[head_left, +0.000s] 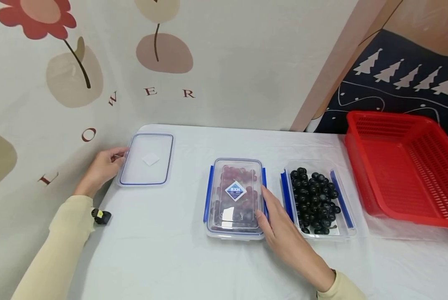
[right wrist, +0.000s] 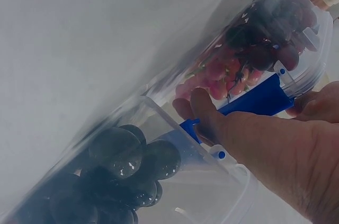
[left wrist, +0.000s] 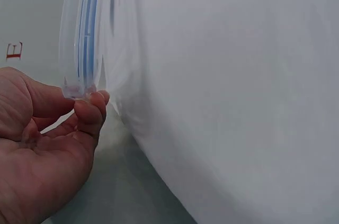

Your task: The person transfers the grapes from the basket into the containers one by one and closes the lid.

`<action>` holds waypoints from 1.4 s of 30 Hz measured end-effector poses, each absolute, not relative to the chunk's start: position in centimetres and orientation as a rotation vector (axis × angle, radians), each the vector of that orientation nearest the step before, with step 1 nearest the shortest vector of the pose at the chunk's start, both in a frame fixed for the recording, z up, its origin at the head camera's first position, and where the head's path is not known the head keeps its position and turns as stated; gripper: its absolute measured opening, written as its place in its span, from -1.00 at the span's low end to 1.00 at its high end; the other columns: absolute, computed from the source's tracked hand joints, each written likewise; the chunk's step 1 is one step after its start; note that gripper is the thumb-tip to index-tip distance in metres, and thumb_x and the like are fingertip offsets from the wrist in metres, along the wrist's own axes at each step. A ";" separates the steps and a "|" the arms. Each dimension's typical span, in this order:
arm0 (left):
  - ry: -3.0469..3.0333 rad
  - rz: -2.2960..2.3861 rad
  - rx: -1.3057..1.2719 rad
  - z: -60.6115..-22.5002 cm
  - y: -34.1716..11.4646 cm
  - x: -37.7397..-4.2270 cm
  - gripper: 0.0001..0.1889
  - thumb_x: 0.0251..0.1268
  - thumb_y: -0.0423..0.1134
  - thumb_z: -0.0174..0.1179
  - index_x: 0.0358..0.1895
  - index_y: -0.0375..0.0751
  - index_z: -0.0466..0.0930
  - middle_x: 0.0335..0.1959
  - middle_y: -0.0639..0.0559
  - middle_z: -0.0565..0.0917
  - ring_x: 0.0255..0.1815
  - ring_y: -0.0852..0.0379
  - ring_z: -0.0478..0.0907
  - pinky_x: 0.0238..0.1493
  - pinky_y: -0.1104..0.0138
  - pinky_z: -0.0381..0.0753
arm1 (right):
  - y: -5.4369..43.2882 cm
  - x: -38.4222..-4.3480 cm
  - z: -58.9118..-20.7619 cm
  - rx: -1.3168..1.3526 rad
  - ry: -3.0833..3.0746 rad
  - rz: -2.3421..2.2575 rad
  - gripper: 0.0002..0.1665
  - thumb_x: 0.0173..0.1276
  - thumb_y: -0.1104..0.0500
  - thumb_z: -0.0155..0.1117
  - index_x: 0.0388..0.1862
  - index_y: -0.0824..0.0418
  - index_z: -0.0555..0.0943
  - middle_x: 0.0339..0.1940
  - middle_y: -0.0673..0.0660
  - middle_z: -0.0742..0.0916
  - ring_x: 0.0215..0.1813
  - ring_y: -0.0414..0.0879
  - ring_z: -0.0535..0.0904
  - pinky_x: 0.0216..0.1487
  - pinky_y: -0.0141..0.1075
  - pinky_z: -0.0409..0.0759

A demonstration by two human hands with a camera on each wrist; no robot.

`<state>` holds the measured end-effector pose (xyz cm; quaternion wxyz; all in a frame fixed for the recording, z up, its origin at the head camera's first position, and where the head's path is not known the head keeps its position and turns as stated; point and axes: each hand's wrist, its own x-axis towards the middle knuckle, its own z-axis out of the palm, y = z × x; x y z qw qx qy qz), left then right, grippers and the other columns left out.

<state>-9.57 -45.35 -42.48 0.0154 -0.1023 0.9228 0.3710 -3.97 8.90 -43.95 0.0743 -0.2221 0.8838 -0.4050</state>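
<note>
At the table's far left, my left hand (head_left: 105, 166) pinches the left edge of a clear lid (head_left: 146, 160) with a blue seal; the left wrist view shows the lid's corner (left wrist: 79, 83) between thumb and fingers. A lidded plastic container (head_left: 235, 221) with blue side latches and red and dark grapes inside stands mid-table. My right hand (head_left: 284, 233) touches its right side, with the fingers extended along the blue latch (right wrist: 259, 97). Just right of that hand, an uncovered container (head_left: 347, 229) holds black grapes (head_left: 314, 200).
A red plastic basket (head_left: 400, 179) stands at the right, beside the black grapes. The white-covered table (head_left: 171, 254) meets a patterned cloth wall (head_left: 246, 62) at the back. A small black object (head_left: 101, 216) is on the left wrist.
</note>
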 end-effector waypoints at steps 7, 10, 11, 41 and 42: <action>2.862 1.210 -0.285 -42.0 -43.9 -9.6 -0.53 0.76 -0.39 -0.04 0.57 -0.52 0.39 0.26 -0.47 0.54 0.14 -0.17 0.45 -0.15 0.58 0.45 | 9.0 -3.6 -44.0 -0.665 2.644 -1.234 -0.18 0.84 -0.07 -0.01 0.86 0.17 0.00 0.79 0.30 0.20 0.75 0.24 0.10 0.63 0.26 0.14; 2.852 1.237 -0.284 -41.7 -43.7 -9.4 -0.53 0.75 -0.40 -0.04 0.57 -0.51 0.39 0.26 -0.45 0.55 0.12 -0.08 0.47 -0.14 0.62 0.46 | 8.9 -3.6 -44.0 -0.668 2.641 -1.235 -0.18 0.84 -0.07 -0.01 0.86 0.16 -0.01 0.79 0.29 0.20 0.75 0.23 0.10 0.63 0.25 0.14; 2.848 1.247 -0.282 -41.5 -43.6 -9.3 -0.52 0.75 -0.40 -0.04 0.57 -0.51 0.39 0.27 -0.45 0.55 0.11 -0.05 0.47 -0.13 0.63 0.46 | 8.9 -3.5 -43.9 -0.671 2.641 -1.235 -0.18 0.84 -0.07 -0.01 0.86 0.16 -0.01 0.79 0.29 0.20 0.75 0.22 0.10 0.63 0.25 0.14; 2.835 1.412 -0.141 -35.9 -36.8 -7.7 -0.54 0.70 -0.45 0.02 0.53 -0.53 0.44 -0.04 -0.32 0.61 -0.27 0.18 0.52 -0.30 0.45 0.53 | 8.7 -4.0 -43.5 -0.680 2.625 -1.235 -0.14 0.84 -0.06 0.01 0.84 0.25 -0.04 0.81 0.39 0.05 0.76 0.33 -0.01 0.59 0.35 0.15; 2.831 1.423 -0.129 -35.7 -36.4 -7.6 -0.54 0.69 -0.46 0.02 0.52 -0.54 0.45 -0.04 -0.32 0.61 -0.28 0.18 0.52 -0.30 0.44 0.54 | 8.7 -4.0 -43.5 -0.682 2.620 -1.237 -0.14 0.84 -0.06 0.00 0.84 0.26 -0.05 0.81 0.39 0.04 0.77 0.33 -0.02 0.59 0.34 0.14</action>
